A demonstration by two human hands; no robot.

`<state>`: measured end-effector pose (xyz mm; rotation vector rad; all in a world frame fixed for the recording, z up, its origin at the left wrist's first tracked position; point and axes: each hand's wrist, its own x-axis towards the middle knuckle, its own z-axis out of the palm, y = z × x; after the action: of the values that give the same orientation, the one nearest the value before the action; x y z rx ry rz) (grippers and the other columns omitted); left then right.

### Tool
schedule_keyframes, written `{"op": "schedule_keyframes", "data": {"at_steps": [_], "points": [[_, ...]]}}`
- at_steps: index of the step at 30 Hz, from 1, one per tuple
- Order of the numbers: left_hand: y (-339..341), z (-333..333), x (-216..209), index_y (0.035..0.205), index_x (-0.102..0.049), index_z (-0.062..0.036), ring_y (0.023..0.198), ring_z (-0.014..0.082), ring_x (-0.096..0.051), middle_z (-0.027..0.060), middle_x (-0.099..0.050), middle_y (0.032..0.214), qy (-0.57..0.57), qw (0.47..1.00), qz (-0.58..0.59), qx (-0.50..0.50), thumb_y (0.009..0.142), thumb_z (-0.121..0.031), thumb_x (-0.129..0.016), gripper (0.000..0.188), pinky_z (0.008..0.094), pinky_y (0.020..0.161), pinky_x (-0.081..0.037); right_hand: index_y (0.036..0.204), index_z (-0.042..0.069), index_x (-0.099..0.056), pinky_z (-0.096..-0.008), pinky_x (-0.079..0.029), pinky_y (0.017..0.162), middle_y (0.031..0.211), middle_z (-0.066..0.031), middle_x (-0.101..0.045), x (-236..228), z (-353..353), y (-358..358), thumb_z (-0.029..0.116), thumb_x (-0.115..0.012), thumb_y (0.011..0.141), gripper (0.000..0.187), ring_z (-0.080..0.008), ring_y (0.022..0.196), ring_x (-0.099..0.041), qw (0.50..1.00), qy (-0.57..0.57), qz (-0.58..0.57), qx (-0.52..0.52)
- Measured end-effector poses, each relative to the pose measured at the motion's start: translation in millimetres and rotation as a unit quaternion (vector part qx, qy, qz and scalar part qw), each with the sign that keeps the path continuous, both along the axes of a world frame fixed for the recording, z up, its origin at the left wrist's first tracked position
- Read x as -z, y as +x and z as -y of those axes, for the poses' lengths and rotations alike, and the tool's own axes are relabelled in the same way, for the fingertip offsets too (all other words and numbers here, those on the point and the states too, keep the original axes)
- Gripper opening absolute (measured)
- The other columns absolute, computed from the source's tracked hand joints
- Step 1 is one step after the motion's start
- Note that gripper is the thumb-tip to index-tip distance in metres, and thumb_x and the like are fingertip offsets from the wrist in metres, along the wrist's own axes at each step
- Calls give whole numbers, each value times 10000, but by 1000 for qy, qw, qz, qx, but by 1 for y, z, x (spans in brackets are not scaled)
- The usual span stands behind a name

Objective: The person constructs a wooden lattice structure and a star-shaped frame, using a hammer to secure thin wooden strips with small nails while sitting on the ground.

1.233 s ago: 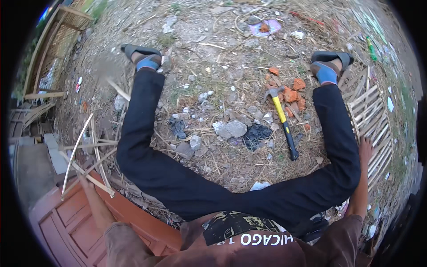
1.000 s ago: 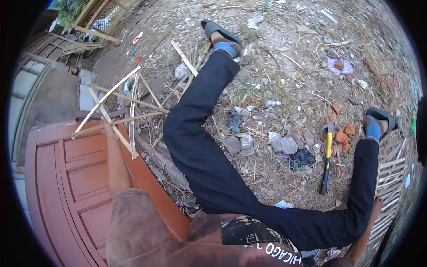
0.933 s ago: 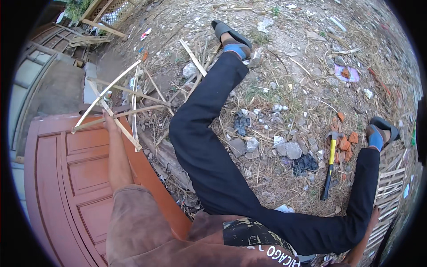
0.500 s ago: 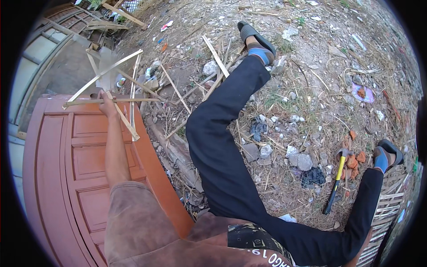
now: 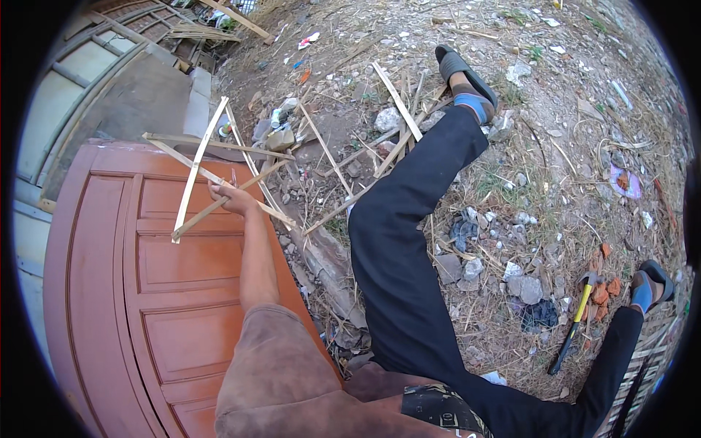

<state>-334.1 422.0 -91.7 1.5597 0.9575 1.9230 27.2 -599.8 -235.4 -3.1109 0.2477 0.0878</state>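
My left hand [image 5: 235, 198] is closed around slats of a star-shaped frame [image 5: 191, 175] made of thin, pale wooden or bamboo strips. The frame is held tilted over the far end of a reddish-brown panelled door [image 5: 186, 266], its strips crossing one another around my fingers. Whether it touches the door I cannot tell. Another set of crossed strips [image 5: 326, 148] lies on the ground just left of my bent leg. Nowhere in view is my right hand.
A hammer [image 5: 573, 328] with a yellow and black handle lies by orange brick pieces [image 5: 602, 299] near my right foot. Stones [image 5: 524, 289], dry grass and litter cover the ground. A slatted bamboo panel [image 5: 642, 365] is at lower right, and framed panels [image 5: 80, 69] lean at far left.
The star-shaped frame has turned in my left hand, which has come a little nearer and to the right. My view has shifted left, so the ground and legs appear further right.
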Motion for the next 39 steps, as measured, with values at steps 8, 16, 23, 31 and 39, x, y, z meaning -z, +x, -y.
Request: {"op": "schedule_keyframes", "data": {"at_steps": [8,16,23,31,39], "points": [[-17,-11,8,1335,-446,7,936,224,-588,168,-533,1192,-16,997,41,-61,1072,-292,-295,426,328,771,-545,1242,12,-511,-489,-448,902,1202,-233,-575,4,11,15,154,-534,872,397,-405,1110,-561,1000,-5,0,-2],[-63,-20,56,1419,-394,2,1073,261,-584,189,-561,1271,-54,987,7,-152,1058,-324,-394,486,364,929,-485,1244,0,-507,-483,-444,917,1201,-245,-577,4,20,11,136,-547,858,411,-407,1117,-560,1000,1,9,3],[-86,-30,66,1280,-523,-49,997,183,-569,78,-598,1096,-302,953,11,7,979,-457,-562,508,341,857,-457,1245,-10,-503,-478,-440,929,1201,-256,-578,1,56,-53,120,-558,846,423,-409,1124,-559,1000,-13,4,26],[-76,51,78,1175,-539,-46,973,134,-538,38,-546,1053,-392,916,44,-77,964,-376,-606,397,332,720,-437,1247,-21,-499,-473,-436,944,1201,-268,-579,-23,117,-141,102,-571,832,438,-412,1131,-558,997,-43,5,66],[37,83,37,1119,-555,-55,770,80,-515,3,-549,1004,-249,957,-42,142,898,-8,-516,230,225,590,-398,1249,-32,-495,-467,-431,959,1200,-281,-580,-66,217,-252,84,-583,819,454,-414,1138,-557,992,-32,49,115]]}}
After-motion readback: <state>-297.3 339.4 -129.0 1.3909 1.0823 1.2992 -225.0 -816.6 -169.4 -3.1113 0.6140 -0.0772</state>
